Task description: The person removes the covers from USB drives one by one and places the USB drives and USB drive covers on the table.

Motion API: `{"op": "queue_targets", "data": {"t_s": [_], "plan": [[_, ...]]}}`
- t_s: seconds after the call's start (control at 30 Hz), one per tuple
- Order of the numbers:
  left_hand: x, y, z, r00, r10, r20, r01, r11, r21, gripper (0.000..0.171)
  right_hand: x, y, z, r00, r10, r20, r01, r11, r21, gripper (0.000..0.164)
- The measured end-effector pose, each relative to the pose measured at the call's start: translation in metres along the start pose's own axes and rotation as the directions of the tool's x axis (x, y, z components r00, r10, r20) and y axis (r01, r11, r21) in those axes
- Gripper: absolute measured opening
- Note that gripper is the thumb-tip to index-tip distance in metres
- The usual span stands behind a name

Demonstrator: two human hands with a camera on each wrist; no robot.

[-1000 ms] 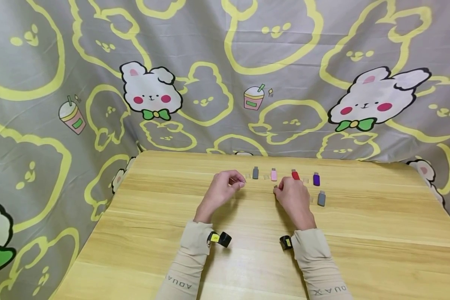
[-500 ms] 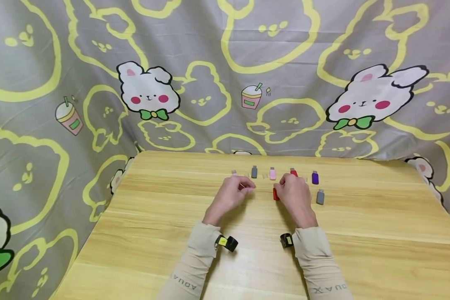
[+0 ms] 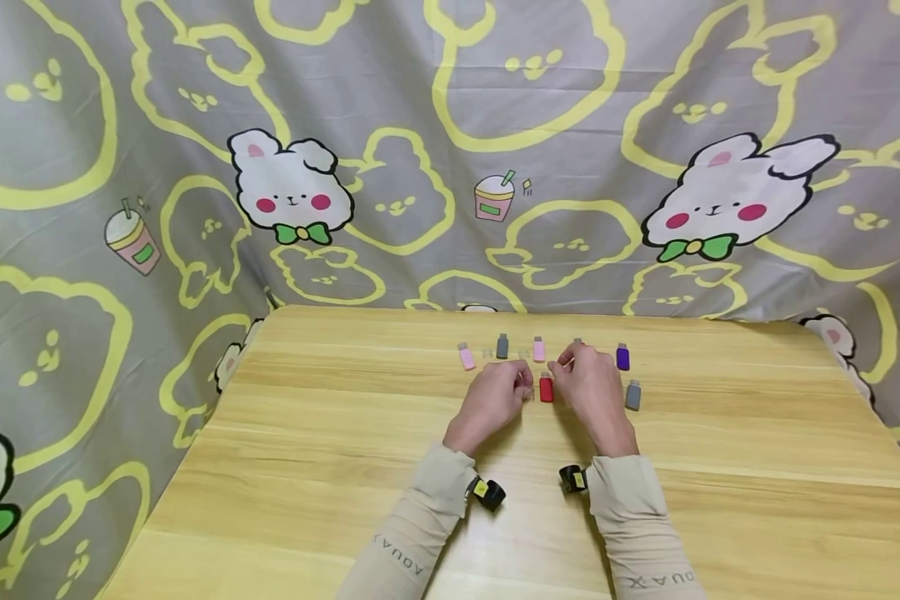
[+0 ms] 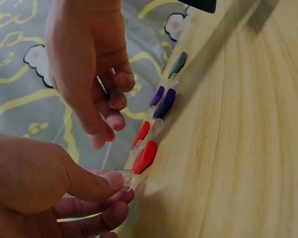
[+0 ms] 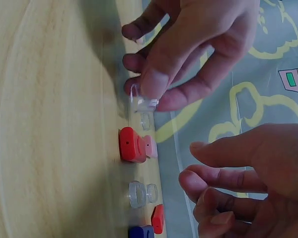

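In the head view my left hand (image 3: 491,396) is just left of a red USB stick (image 3: 546,387) in the front row. Its thumb and fingers pinch a small clear plastic cap (image 4: 126,180), held close by the end of that stick in the left wrist view. My right hand (image 3: 587,379) hovers to the right of the red stick. Its fingers (image 5: 223,176) are loosely bent and hold nothing. Behind it, a purple USB stick (image 4: 165,103) of the front row is hidden from the head view. A grey USB stick (image 3: 633,396) lies right of that hand.
A back row on the wooden table (image 3: 330,467) holds pink (image 3: 467,357), grey (image 3: 502,347), pink (image 3: 538,349), red (image 4: 141,133) and purple sticks (image 3: 623,357). Clear caps (image 3: 487,353) lie between them. A patterned curtain (image 3: 390,275) hangs behind the table.
My left hand has moved right toward the red stick, uncovering the leftmost pink stick. My right hand's fingers have come away from the front red stick, which now shows in full.
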State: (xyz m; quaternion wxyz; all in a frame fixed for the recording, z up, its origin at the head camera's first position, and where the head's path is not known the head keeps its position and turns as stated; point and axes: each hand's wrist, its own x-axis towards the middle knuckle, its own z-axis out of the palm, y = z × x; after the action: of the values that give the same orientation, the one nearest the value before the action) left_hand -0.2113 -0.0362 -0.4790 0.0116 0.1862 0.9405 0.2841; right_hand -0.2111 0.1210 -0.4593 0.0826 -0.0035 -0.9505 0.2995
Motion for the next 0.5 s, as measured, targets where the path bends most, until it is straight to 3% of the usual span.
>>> {"op": "queue_targets", "data": {"t_s": [0.37,0.5], "plan": [[0.0055,-0.0002,0.0078,1.0,0.01,-0.024,-0.007,0.993,0.118,0.008,0.0008,-0.0017,0.0029,1.0,-0.012,0.0,0.012,1.0,0.007,0.019],[0.0063,-0.0007,0.0085,0.999,0.014,-0.034,-0.011,0.995,0.094,0.009,0.0001,-0.0017,0.0012,1.0,0.001,0.015,-0.002,1.0,0.009,0.019]]}}
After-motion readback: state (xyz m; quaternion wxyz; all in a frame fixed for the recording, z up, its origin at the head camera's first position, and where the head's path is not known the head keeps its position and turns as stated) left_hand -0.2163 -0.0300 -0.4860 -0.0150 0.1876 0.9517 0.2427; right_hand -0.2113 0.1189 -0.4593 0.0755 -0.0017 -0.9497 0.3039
